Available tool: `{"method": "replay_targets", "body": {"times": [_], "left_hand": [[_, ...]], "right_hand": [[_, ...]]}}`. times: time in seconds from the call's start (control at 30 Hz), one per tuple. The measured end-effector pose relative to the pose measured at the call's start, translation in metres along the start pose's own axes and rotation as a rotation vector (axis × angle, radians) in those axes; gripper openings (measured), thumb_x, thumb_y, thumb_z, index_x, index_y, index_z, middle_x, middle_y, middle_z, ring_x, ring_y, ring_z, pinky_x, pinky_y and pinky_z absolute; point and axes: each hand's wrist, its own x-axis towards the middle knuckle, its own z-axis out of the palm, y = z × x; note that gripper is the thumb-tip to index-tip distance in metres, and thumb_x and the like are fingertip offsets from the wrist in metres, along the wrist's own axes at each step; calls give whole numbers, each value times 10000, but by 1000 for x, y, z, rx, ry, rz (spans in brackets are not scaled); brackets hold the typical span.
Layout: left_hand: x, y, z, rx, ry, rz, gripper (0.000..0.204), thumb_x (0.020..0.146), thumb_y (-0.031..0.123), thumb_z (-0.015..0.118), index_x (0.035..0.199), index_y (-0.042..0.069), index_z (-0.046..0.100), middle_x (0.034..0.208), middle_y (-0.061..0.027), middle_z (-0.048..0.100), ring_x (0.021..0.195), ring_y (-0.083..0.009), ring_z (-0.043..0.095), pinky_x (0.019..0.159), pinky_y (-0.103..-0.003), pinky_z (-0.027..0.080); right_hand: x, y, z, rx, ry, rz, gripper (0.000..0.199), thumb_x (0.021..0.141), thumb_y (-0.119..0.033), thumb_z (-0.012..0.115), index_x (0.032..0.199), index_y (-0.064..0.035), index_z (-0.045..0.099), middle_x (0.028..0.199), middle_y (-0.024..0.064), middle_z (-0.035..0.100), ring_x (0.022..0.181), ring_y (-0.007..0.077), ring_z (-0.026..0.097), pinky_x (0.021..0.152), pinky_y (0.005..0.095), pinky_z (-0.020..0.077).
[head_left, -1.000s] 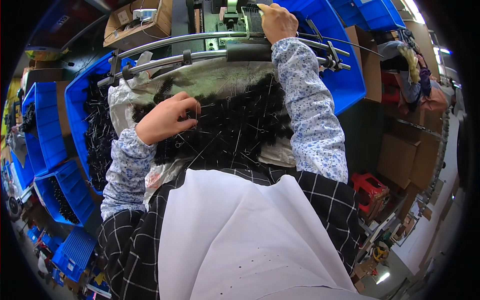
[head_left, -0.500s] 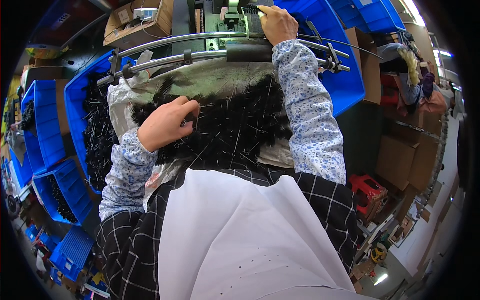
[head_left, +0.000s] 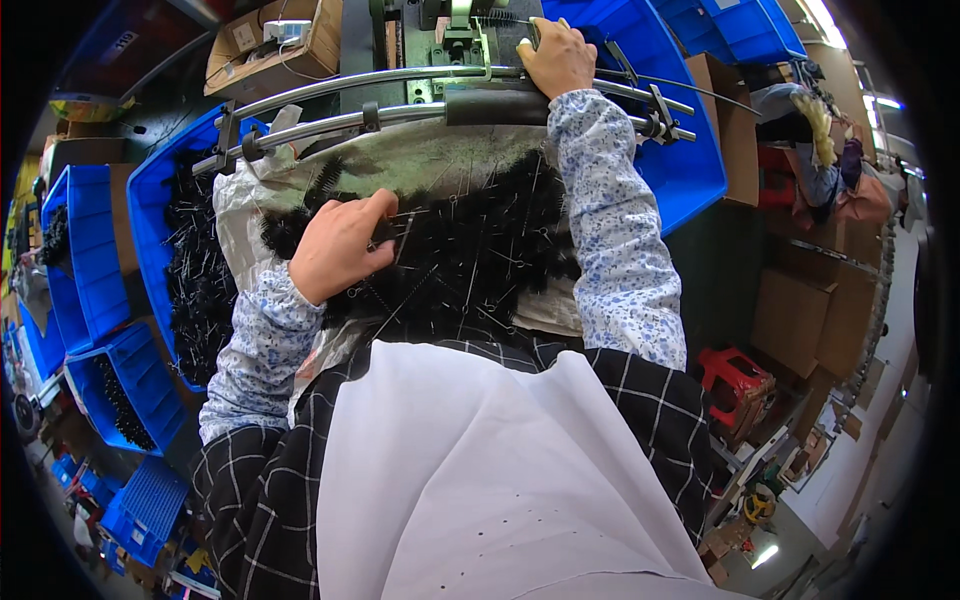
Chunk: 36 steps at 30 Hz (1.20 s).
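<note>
My left hand point(head_left: 345, 245) is over a heap of black wire brushes point(head_left: 470, 240) with looped metal ends. Its thumb and forefinger are apart, with nothing plainly held between them; the other fingers curl out of sight. At the machine point(head_left: 455, 50), my right hand point(head_left: 560, 62) closes around the right end of a small black wire brush point(head_left: 503, 18). That brush lies sideways at the machine head, and the fingertips partly hide its end. Both forearms wear floral sleeves.
Two metal rails point(head_left: 400, 112) cross in front of the machine. Blue bins stand left point(head_left: 150, 215) and right point(head_left: 690, 150), the left one full of brushes. A cardboard box point(head_left: 300, 60) sits at the back left. A red stool point(head_left: 735, 385) is at the right.
My right hand has shifted slightly right and down, and more of the brush at the machine shows. My left hand has moved a little right, its thumb and forefinger further apart.
</note>
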Motion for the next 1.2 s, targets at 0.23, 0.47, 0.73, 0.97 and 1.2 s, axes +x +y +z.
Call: {"method": "replay_targets", "body": {"times": [0.23, 0.47, 0.73, 0.97, 1.2], "left_hand": [[-2, 7, 0, -120, -22, -77, 300, 723, 84, 644, 964, 48, 470, 826, -114, 579, 830, -286, 581, 722, -359, 457], [-3, 21, -18, -51, -53, 125, 266, 719, 28, 627, 953, 49, 502, 864, -107, 582, 812, -292, 563, 725, -356, 461], [-9, 20, -39, -64, 87, 267, 174, 773, 84, 633, 924, 51, 555, 872, -98, 586, 804, -286, 566, 714, -363, 458], [-5, 13, -64, -362, 220, 147, 150, 819, 60, 635, 927, 14, 541, 836, -40, 559, 739, -125, 547, 657, -258, 457], [-7, -4, -65, -523, 218, 140, 152, 858, 60, 592, 981, 8, 518, 873, -42, 554, 791, -123, 556, 751, -246, 455]], "right_hand": [[4, -29, 2, 92, -54, 20, 360, 720, -262, 628, 1042, -100, 634, 967, 115, 649, 959, 287, 593, 764, 433, 447], [4, -66, 16, 26, 40, -56, 169, 753, -229, 534, 820, -97, 618, 827, 91, 627, 806, 263, 591, 691, 413, 428], [2, -14, 6, 2, 8, -18, 359, 742, -296, 615, 1061, -136, 649, 1019, 120, 647, 1043, 267, 574, 845, 441, 389], [32, 46, 3, -12, -163, 103, 309, 857, -407, 491, 1025, -217, 666, 1010, 97, 639, 931, 328, 605, 801, 452, 469], [37, 50, -41, -6, -199, -121, 187, 833, -267, 532, 877, -175, 690, 868, 84, 659, 809, 262, 631, 721, 395, 491]]}}
